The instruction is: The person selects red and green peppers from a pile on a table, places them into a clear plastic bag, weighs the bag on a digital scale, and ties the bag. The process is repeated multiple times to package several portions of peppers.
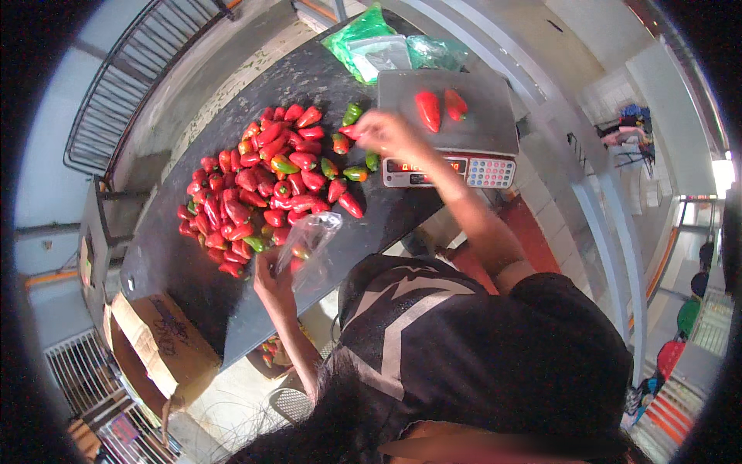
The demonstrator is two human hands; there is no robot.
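My left hand (pixel 272 282) is closed on a clear plastic bag (pixel 315 236) at the table's near edge; the bag's mouth faces the pepper heap (pixel 267 182). My right hand (pixel 385 131) reaches over the table beside the scale's left edge. At its fingertips is a red pepper (pixel 349 132), which the slightly blurred fingers seem to pinch. Several green and part-red peppers (pixel 355 174) lie around that spot. On the metal pan of the digital scale (pixel 398 97) rest two red peppers (pixel 427 112), side by side. The scale's display is lit.
Green plastic bags (pixel 348 39) and a clear packet (pixel 379 54) lie behind the scale. The dark table (pixel 185 286) carries everything. An open cardboard box (pixel 166 340) stands off its left front corner. Grey metal posts (pixel 572 147) rise at the right.
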